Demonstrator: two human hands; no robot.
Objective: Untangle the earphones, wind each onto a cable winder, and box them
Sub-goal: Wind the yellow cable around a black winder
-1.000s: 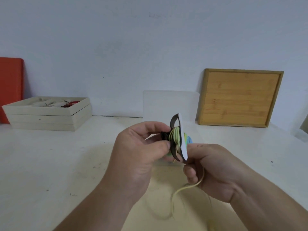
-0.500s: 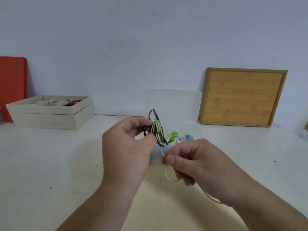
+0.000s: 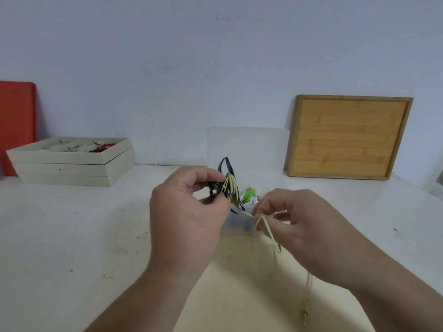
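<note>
My left hand (image 3: 189, 212) pinches a black cable winder (image 3: 226, 168) with several turns of pale yellow-green earphone cable (image 3: 232, 185) wound on it. My right hand (image 3: 304, 226) pinches the loose part of that cable (image 3: 267, 227) just right of the winder; the rest hangs down in a loop to a plug end (image 3: 305, 316) near the table. Behind my hands stands a clear plastic box (image 3: 239, 226) with its lid (image 3: 247, 144) raised. A wound green earphone bundle (image 3: 249, 194) sits in the box.
The white table (image 3: 72, 236) carries stacked beige trays (image 3: 72, 164) with small items at the back left. A red board (image 3: 16, 125) leans behind them. A wooden framed board (image 3: 347, 137) leans on the wall at the back right.
The winder has turned in my left hand and moved left. My right hand has shifted right and let go of the winder's side, now drawing the loose cable out between its fingertips.
</note>
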